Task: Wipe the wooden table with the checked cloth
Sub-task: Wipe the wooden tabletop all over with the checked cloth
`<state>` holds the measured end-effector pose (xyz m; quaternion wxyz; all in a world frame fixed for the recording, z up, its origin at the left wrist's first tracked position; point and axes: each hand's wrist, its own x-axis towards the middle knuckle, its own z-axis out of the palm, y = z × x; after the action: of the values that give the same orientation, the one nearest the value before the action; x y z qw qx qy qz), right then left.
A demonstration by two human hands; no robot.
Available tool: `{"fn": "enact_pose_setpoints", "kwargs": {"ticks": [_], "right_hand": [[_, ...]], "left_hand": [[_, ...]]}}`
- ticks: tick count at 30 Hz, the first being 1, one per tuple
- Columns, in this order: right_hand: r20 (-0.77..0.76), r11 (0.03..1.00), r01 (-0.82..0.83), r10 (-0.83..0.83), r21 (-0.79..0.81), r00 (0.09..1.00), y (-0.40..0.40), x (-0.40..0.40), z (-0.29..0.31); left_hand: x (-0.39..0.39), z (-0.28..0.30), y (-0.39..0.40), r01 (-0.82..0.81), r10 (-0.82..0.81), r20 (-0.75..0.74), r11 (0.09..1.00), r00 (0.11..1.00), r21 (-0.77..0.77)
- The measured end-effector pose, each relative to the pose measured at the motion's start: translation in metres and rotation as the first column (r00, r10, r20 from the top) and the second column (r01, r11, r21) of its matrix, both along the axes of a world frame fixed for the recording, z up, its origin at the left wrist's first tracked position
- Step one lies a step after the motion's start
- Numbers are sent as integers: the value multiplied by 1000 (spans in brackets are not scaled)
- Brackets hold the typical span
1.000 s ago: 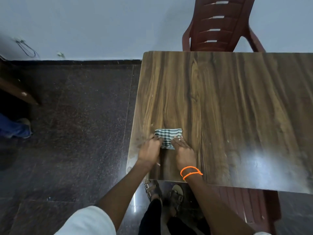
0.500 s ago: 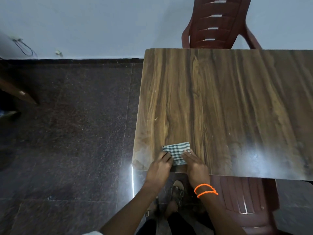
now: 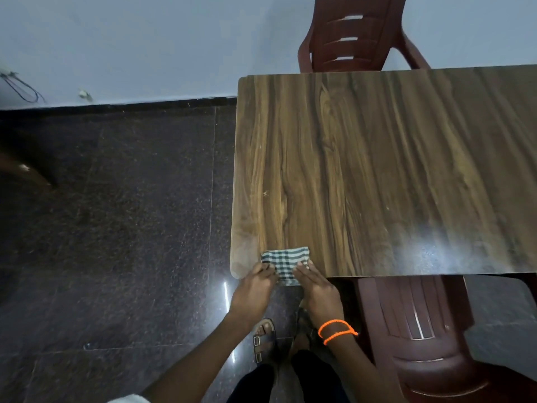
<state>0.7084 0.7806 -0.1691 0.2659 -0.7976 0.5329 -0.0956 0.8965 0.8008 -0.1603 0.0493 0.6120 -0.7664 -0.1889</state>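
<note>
The folded green-and-white checked cloth (image 3: 286,264) lies at the near left corner of the wooden table (image 3: 377,170), its near end hanging just over the table's front edge. My left hand (image 3: 255,283) grips the cloth's left side with curled fingers. My right hand (image 3: 316,286), with an orange band at the wrist, presses straight fingers on the cloth's right side.
A dark red plastic chair (image 3: 357,36) stands at the table's far side against the wall. Another dark red chair (image 3: 421,330) is tucked under the near edge, right of my legs. Dark polished floor (image 3: 116,228) spreads to the left.
Both hands have drawn the cloth back along the table towards me, from a little way in to the front edge, where it now overhangs.
</note>
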Motion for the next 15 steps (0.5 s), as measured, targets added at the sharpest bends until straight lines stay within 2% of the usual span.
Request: {"fn": "enact_pose_setpoints", "kwargs": {"ticks": [3, 8, 12, 15], "right_hand": [[14, 997, 78, -78, -14, 997, 2, -27, -3], [16, 975, 214, -213, -55, 977, -25, -26, 1], [52, 983, 179, -177, -30, 983, -40, 17, 7], [43, 993, 114, -113, -14, 993, -28, 48, 7]], "left_hand": [[-30, 4, 8, 38, -38, -1, 999, 999, -11], [-44, 15, -15, -30, 30, 2, 999, 1000, 14], [-12, 11, -18, -120, 121, 19, 991, 992, -53], [16, 6, -6, -177, 177, 13, 983, 984, -45]]}}
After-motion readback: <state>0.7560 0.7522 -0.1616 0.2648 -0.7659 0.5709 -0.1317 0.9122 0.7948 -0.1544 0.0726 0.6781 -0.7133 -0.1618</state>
